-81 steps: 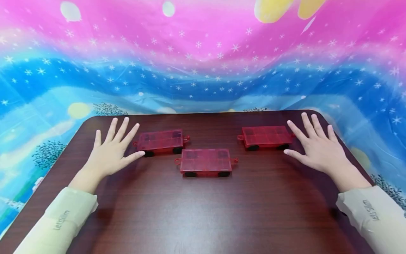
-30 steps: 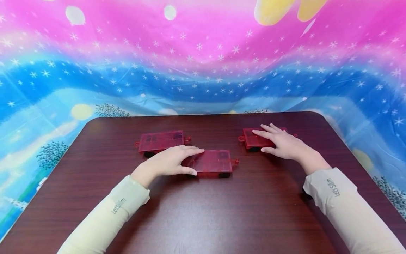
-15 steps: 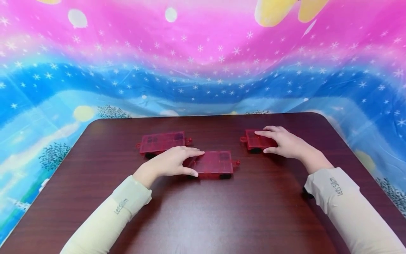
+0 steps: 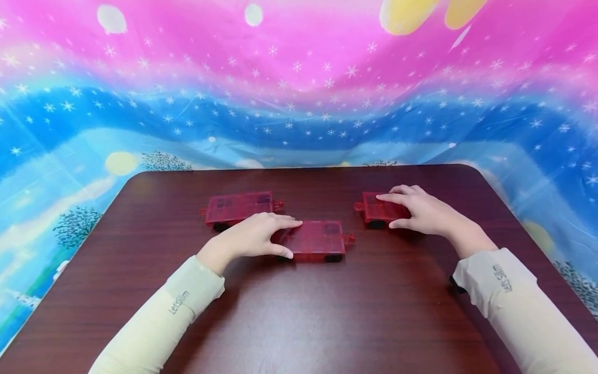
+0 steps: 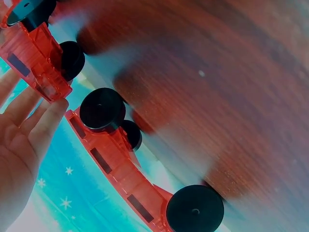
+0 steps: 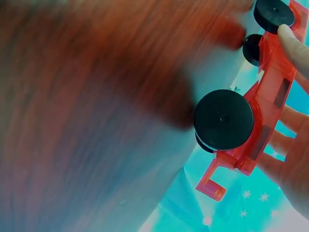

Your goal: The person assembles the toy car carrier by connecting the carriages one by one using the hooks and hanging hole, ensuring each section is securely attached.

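Three see-through red toy car bases with black wheels and a coupling at each end stand on the table. In the head view my left hand [image 4: 247,236] holds the left end of the middle car base [image 4: 315,240], thumb along its near side and fingers over its far edge. My right hand [image 4: 422,210] holds the right car base [image 4: 374,209] and covers its right half. In the right wrist view its thumb [image 6: 292,46] touches the near side by a wheel, with the other fingers behind. The left car base [image 4: 238,206] stands untouched behind my left hand.
The dark brown wooden table [image 4: 299,317] has rounded far corners. A pink and blue snowflake-patterned cloth [image 4: 299,119] hangs along its far and side edges. Something small and black [image 4: 457,284] shows under the right sleeve.
Both hands, earlier spread flat at the table's sides, have moved inward onto the middle and right car bases. Over the last half second they barely move, and the cars stay about in place.
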`<state>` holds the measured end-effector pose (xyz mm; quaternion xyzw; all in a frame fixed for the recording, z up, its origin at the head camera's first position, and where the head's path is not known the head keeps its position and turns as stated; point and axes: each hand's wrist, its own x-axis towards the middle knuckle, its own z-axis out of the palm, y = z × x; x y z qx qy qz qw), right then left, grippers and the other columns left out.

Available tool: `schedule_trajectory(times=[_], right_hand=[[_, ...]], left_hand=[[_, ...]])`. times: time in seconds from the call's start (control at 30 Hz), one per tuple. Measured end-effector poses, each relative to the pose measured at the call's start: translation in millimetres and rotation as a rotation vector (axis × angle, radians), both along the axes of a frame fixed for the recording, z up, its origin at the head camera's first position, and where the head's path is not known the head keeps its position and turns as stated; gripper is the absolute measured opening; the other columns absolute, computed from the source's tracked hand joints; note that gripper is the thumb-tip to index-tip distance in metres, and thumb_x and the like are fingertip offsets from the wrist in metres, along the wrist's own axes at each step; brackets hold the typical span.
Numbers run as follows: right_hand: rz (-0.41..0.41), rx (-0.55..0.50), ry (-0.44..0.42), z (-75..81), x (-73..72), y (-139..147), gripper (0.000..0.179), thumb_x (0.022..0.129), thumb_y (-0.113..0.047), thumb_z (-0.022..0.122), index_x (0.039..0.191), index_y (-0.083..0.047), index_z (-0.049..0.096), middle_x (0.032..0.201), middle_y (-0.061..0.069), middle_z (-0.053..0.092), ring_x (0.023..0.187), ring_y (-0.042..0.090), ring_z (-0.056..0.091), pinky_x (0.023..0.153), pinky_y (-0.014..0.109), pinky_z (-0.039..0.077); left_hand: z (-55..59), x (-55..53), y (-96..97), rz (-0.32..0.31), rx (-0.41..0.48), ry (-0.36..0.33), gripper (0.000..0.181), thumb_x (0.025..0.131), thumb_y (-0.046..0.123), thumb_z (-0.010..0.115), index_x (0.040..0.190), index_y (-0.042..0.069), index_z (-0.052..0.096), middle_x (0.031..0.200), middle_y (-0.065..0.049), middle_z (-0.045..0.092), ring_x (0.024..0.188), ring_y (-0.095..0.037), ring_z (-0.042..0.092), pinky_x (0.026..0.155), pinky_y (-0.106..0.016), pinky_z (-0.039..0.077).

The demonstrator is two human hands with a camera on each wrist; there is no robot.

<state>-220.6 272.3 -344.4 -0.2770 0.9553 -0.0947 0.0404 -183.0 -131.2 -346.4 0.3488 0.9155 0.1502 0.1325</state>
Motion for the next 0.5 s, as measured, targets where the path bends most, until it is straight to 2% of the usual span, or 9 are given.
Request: schedule_trajectory(times=[0.5], right_hand=[[0.024,0.022,0.039,11.9,17.6,-4.1,0.070,0.080,-0.033,0.082,0.144,-0.021,0.054,0.135,0.016,0.054,0.120,0.035,0.047,0.094,0.057,0.051]], left_hand=[[-0.9,-0.2,-0.2,-0.006,-0.001,0.011,0.076,0.084,0.051,0.075,0.149,0.021,0.048,0.152,-0.006,0.049,0.142,-0.027,0.045,0.116,-0.047,0.038]])
